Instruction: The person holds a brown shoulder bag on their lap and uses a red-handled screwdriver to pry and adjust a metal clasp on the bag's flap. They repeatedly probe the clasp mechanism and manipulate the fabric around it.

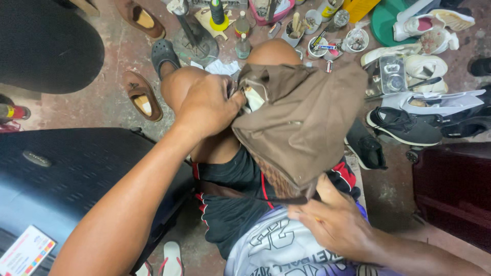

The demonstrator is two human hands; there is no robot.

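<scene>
A dark suitcase (pixel 66 174) lies just left of the left arm. A brown fabric bag (pixel 302 122) rests across the person's knees, between both hands. The left hand (pixel 207 107) has its fingers (pixel 232 99) closed on the bag's open upper edge. The right hand (pixel 337 222) pinches the bag's lower corner. Beyond the fingers, black sneakers (pixel 404 128) and small glue bottles (pixel 242 46) sit on the floor.
</scene>
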